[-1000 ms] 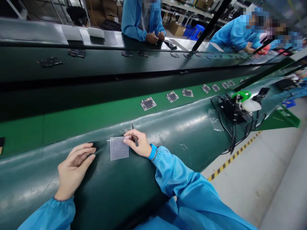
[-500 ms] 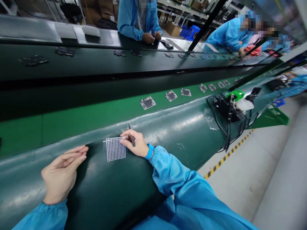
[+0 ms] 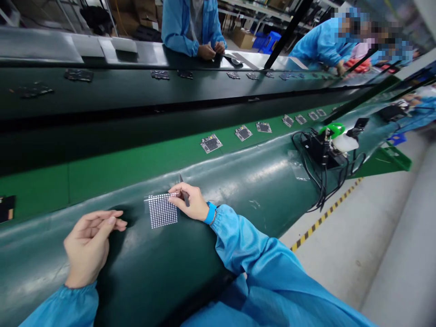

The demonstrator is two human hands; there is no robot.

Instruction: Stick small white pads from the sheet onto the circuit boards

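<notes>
My right hand (image 3: 189, 202) rests at the top right corner of a square sheet of tiny silver dots in a grid (image 3: 162, 210), which lies on the dark green curved mat (image 3: 153, 259). That hand pinches slim black tweezers (image 3: 185, 196), and a thin bright line runs from the hand along the sheet's top edge. My left hand (image 3: 90, 247) lies on the mat to the left of the sheet, its fingers loosely apart and holding nothing. A blue band circles my right wrist.
Circuit boards (image 3: 211, 143) sit in a row on a green belt beyond the mat. At right stand a black unit with cables (image 3: 318, 150) and a white bottle (image 3: 345, 142). Co-workers in blue smocks (image 3: 190, 27) work across a second dark belt. Yellow-black tape (image 3: 323, 222) marks the floor.
The whole scene has shifted left and slightly up in the picture. My left hand has drawn back from the sheet, and its fingers have curled. The tweezers remain at the sheet's corner.
</notes>
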